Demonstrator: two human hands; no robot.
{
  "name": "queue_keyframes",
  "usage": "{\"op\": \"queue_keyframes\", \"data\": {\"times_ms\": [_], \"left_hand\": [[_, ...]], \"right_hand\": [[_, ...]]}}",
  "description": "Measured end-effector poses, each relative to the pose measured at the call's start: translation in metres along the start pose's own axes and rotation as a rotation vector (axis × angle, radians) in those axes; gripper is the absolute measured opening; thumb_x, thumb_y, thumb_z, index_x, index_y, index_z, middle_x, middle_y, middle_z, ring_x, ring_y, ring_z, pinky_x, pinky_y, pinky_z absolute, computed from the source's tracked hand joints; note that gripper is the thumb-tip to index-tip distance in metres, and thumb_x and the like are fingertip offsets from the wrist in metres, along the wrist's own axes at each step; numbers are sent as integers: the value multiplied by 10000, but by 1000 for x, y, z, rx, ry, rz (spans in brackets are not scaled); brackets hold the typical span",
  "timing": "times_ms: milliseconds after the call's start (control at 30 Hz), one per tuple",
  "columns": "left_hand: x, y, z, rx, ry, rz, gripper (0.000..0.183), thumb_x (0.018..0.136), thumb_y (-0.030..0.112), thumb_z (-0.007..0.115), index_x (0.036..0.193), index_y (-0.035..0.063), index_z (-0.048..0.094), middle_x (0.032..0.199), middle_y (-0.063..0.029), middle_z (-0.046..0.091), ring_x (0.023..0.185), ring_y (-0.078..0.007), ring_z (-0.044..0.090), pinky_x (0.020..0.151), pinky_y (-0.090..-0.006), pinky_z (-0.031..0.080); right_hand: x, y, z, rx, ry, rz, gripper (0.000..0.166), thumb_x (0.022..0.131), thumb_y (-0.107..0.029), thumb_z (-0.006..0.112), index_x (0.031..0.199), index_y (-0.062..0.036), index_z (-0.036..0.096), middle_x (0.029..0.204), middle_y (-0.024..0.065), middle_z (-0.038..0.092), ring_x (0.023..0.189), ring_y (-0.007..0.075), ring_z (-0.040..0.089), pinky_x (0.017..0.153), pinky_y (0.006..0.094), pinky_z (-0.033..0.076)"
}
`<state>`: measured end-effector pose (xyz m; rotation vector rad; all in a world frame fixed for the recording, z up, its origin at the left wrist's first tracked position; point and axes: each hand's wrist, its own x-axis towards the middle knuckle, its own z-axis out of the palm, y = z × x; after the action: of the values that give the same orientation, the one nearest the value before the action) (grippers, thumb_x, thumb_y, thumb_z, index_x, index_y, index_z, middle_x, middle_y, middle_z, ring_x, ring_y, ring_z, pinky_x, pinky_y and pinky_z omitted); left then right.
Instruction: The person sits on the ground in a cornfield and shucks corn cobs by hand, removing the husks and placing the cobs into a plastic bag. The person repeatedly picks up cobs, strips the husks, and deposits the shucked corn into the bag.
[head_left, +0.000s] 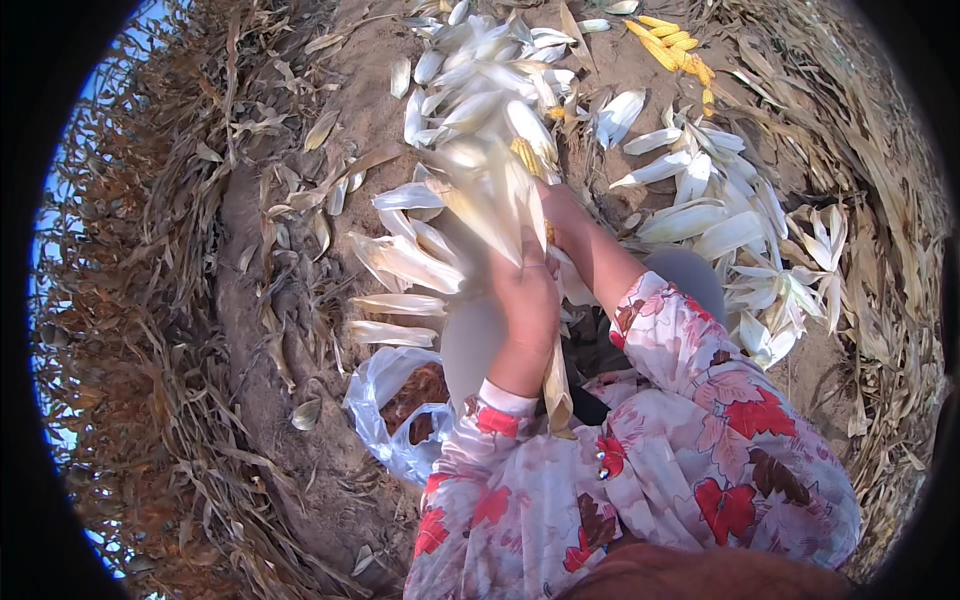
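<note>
Both my hands meet around a partly husked ear of corn (526, 156) in front of me, its yellow kernels showing between pale husks. My left hand (525, 281) grips pale dry husk leaves (487, 202) that fan out above it, slightly blurred. My right hand (562, 217) is closed on the ear beside it; its fingertips are partly hidden. A long dry husk strip (556, 390) hangs below my hands. Loose husks (480, 82) lie heaped just beyond, and more husks (405, 262) spread to the left of my hands.
Bare yellow corn cobs with kernels (671, 49) lie piled at the upper right. Another husk pile (720, 187) lies right of my knee. A plastic bag (375, 382) holding reddish-brown corn silk stands at the left. Dry stalks (862, 150) line both sides of the soil.
</note>
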<state>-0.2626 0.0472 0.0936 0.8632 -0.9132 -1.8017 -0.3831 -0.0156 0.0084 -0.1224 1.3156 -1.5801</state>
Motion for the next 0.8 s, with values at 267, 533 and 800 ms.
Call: {"op": "queue_keyframes", "data": {"times_ms": [267,533,800], "left_hand": [[23,22,-18,113,-220,141,231,920,187,644,1028,-6,575,825,-61,606,830,-165,587,813,-315,483],[33,8,-18,-187,-296,-256,477,1020,429,361,676,102,413,531,3,317,490,-128,317,523,-277,327],[39,5,-41,-1011,-251,-376,436,1021,343,330,635,151,394,471,40,225,396,-109,185,432,-287,232]], "right_hand": [[-26,-22,1,243,-99,74,374,884,-329,635,1091,-24,571,831,72,627,555,198,597,479,312,517],[-49,-17,-11,-40,-236,95,285,822,-198,679,970,27,588,727,88,614,570,170,605,459,300,470],[-51,-18,-3,194,-401,130,337,834,-273,685,1003,1,584,823,103,642,658,205,638,572,330,532]]}}
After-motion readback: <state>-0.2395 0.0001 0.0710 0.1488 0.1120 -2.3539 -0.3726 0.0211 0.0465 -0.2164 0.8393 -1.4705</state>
